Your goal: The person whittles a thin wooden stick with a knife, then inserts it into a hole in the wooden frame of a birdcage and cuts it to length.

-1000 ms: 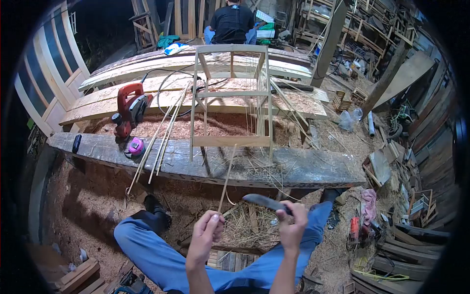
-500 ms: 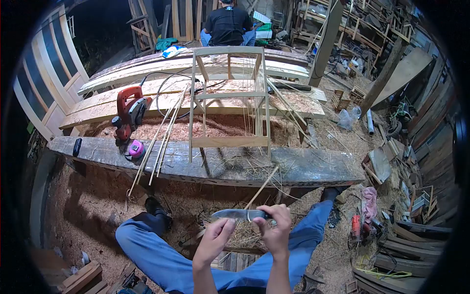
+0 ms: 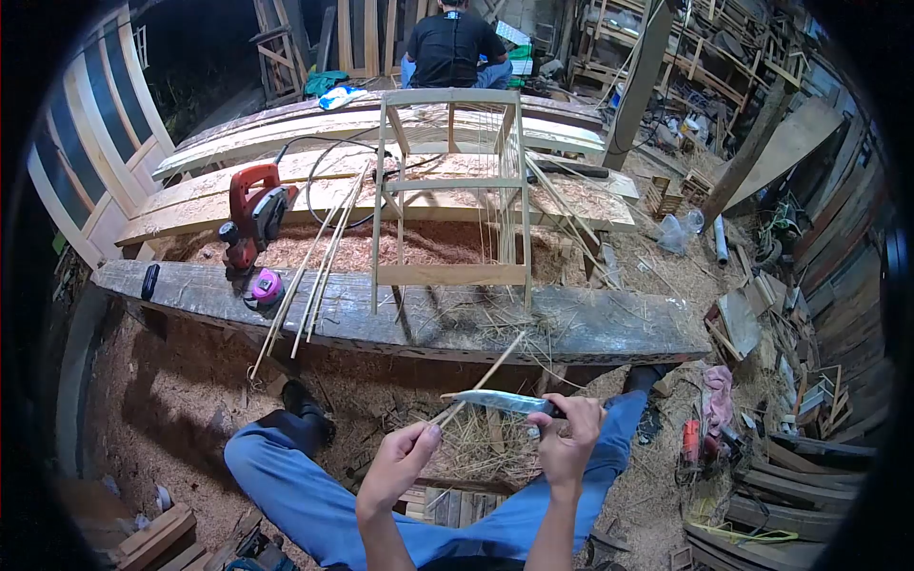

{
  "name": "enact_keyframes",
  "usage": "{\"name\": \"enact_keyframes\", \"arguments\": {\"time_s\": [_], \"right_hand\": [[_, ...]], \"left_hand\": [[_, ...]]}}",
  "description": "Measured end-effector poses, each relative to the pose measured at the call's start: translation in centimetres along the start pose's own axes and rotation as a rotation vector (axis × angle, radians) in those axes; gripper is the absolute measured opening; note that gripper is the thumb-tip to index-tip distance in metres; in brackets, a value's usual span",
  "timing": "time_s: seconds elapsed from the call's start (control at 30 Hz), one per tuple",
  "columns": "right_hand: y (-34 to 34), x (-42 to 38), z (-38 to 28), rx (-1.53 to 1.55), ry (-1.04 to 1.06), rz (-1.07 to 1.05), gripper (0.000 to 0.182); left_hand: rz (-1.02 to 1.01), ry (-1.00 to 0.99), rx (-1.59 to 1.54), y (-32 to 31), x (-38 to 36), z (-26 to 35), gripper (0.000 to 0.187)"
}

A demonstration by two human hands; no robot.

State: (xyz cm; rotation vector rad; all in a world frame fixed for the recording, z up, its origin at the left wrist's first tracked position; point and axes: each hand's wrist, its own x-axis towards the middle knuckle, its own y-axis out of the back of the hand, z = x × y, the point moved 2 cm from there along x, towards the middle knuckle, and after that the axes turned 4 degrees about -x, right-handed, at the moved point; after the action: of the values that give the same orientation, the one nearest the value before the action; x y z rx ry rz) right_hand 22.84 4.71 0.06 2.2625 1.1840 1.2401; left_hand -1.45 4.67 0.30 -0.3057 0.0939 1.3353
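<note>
My right hand (image 3: 568,438) is closed round the dark handle of a knife (image 3: 505,401), whose blade points left. Pinched in my left hand (image 3: 398,464) is a thin bamboo strip (image 3: 499,360), which slants up and right towards the bench (image 3: 628,319). The blade lies across the strip, close above my left fingers. Beyond my hands a small wooden frame (image 3: 452,274) with thin strips strung down its right side stands on the bench.
On the left are a red power planer (image 3: 253,214), a pink tape roll (image 3: 266,285) and long thin strips (image 3: 326,271). Shavings cover the ground. A person (image 3: 455,48) in a black shirt sits at the back. A pink cloth (image 3: 718,390) lies at right.
My right hand and the knife have moved right and slightly up, the blade now tilting down to the right. My left hand has shifted a little left. The view has shifted slightly.
</note>
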Motion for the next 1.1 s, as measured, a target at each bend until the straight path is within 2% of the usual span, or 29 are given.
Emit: {"name": "enact_keyframes", "arguments": {"time_s": [0.1,0.17,0.2,0.23,0.33,0.4,0.47,0.53,0.73,0.9,1.1], "right_hand": [[-0.3,-0.3,0.7,-0.043,0.023,0.008,0.033],[-0.5,-0.8,2.8,0.257,-0.424,0.415,0.035],[0.3,-0.9,4.7,0.134,-0.433,0.368,0.04],[0.9,-0.4,4.5,0.071,-0.384,0.311,0.042],[1.6,0.1,2.5,-0.011,-0.306,0.095,0.042],[0.2,-0.1,1.6,0.079,-0.19,0.085,0.043],[-1.0,-0.3,0.0,0.207,-0.163,-0.061,0.035],[-1.9,-0.4,-1.7,0.27,-0.062,-0.179,0.03],[-3.0,-0.7,-3.6,0.284,0.04,-0.257,0.031],[-2.7,-0.6,-3.5,0.248,0.069,-0.357,0.032],[-2.8,-0.5,-3.1,0.22,0.073,-0.293,0.033]], "left_hand": [[0.006,0.051,-0.001,0.3,0.2,-0.6,0.034],[0.033,0.077,-0.017,1.4,-0.5,-0.5,0.034],[0.065,0.102,-0.032,2.2,-0.9,-0.6,0.034],[0.11,0.012,-0.018,2.9,-0.7,-0.8,0.029],[0.15,0.025,-0.169,3.1,-0.6,-0.2,0.023],[0.172,0.053,-0.12,1.4,0.0,-0.1,0.02],[0.079,-0.01,-0.249,-0.1,0.8,-0.8,0.019],[0.059,-0.038,-0.179,-1.3,1.2,-0.9,0.018],[0.043,-0.02,-0.25,-2.3,1.9,-3.1,0.016],[-0.076,0.007,-0.411,-2.6,1.9,-2.9,0.013],[-0.023,0.1,-0.411,-3.1,2.1,-2.8,0.012]]}}
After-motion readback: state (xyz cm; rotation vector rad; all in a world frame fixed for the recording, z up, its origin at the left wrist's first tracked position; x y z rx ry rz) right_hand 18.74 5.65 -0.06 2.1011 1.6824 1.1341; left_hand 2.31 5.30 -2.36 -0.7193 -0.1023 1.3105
